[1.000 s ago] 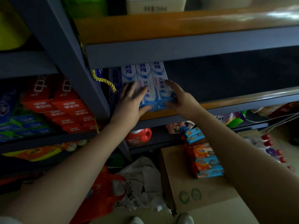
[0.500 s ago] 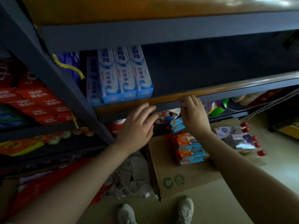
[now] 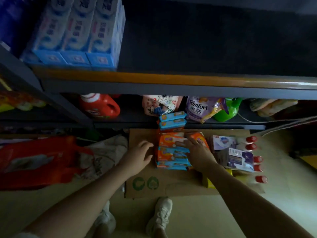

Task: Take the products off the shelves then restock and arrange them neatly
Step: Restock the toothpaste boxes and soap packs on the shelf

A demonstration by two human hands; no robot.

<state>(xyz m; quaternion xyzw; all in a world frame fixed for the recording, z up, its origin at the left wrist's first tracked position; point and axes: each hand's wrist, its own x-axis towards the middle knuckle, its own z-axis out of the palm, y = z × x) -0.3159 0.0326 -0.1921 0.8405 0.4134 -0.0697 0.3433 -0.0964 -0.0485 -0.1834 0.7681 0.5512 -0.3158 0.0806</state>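
Three blue and white toothpaste boxes (image 3: 75, 31) stand side by side at the left end of the upper shelf (image 3: 171, 79). Below, a stack of orange and blue soap packs (image 3: 171, 152) lies on a flattened cardboard sheet (image 3: 171, 184) on the floor. My left hand (image 3: 139, 155) hovers open just left of the stack, holding nothing. My right hand (image 3: 197, 150) reaches over the stack's right side with fingers spread, touching or nearly touching the packs.
A red detergent jug (image 3: 99, 105), a purple Comfort pouch (image 3: 200, 109) and a green bottle (image 3: 228, 109) sit on the low shelf. Red-capped bottles (image 3: 253, 152) and purple packs (image 3: 240, 157) lie right of the stack. A red bag (image 3: 37, 162) lies left. My shoes (image 3: 159, 215) stand near the cardboard.
Both hands have left the toothpaste boxes and the shelf edge and dropped down to the soap packs on the cardboard. The view has tilted downward.
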